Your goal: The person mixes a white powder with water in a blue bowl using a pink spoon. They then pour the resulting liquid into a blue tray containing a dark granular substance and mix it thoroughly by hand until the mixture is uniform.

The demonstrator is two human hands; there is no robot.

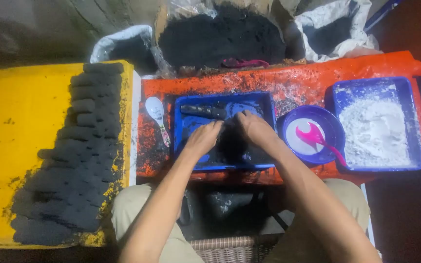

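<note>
Hands [230, 134] press black lump [231, 141] mid blue tray [183, 131]; rims near.

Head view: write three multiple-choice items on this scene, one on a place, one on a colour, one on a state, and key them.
1. Where do the rows of black moulded pieces lie?
A. on the yellow board at the left
B. in the purple bowl
C. in the blue tray of white powder

2. What colour is the spoon in the purple bowl?
A. green
B. pink
C. black

3. What are the left hand and right hand doing?
A. both pressing a dark lump in the middle blue tray
B. both resting on the knees
C. one lifting the white spoon

Key: 1 A, the pieces line the right side of the yellow board. 2 B, a pink spoon leans on the bowl's rim. 3 A, both hands close round the dark lump in the middle blue tray; the white spoon lies untouched.
</note>
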